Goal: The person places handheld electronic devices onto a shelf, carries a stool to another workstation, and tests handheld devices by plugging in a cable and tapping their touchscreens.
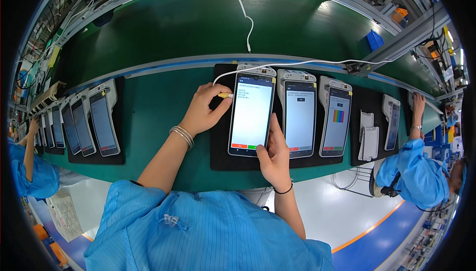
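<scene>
A white handheld terminal [251, 107] with a lit screen lies before me on a black mat, tilted slightly. Between thumb and fingers, my left hand [210, 103] pinches a cable plug [225, 95] with a yellow part, held against the terminal's left edge. The plug's tip is too small to make out. My right hand [275, 159] grips the lower right side of the same terminal, its thumb over the green on-screen button. Just right stand a second terminal [299, 117] and a third terminal [336, 115] showing a coloured pattern, both lit.
Several terminals [102, 122] with dark screens stand on mats to the left. White plastic parts [369, 142] lie on the right mat near another terminal [392, 124]. A white cable [307, 62] crosses the metal rail behind; beyond runs a green belt [198, 23]. Co-workers sit at both sides.
</scene>
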`<act>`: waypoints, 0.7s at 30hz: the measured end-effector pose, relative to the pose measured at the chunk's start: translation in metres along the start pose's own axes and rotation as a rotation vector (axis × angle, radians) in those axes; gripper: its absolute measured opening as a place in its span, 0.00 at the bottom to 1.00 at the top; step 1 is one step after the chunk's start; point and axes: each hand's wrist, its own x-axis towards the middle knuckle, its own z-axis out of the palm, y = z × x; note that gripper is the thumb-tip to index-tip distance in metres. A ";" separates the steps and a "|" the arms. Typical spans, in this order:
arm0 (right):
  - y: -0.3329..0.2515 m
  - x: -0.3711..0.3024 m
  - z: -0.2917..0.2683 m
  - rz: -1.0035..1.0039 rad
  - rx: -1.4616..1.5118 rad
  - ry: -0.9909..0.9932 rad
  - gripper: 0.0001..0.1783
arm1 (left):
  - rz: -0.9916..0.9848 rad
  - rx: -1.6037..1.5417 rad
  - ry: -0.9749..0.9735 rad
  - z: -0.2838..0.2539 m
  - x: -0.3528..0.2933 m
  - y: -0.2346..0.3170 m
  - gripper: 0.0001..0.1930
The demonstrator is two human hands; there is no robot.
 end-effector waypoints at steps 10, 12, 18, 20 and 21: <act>0.002 0.000 0.000 -0.016 -0.071 0.007 0.38 | -0.060 -0.003 -0.017 -0.001 -0.002 0.000 0.08; 0.003 -0.001 -0.001 -0.024 -0.078 0.007 0.38 | -0.054 0.001 -0.013 0.000 -0.002 -0.001 0.08; 0.004 -0.001 0.000 -0.035 -0.103 0.000 0.37 | -0.040 0.005 0.009 0.001 -0.003 -0.003 0.08; 0.003 -0.001 0.000 -0.035 -0.117 0.006 0.37 | -0.039 0.005 0.013 0.001 -0.003 -0.003 0.08; 0.003 -0.002 0.000 -0.060 -0.109 0.024 0.37 | -0.041 0.003 0.010 0.001 -0.002 -0.002 0.08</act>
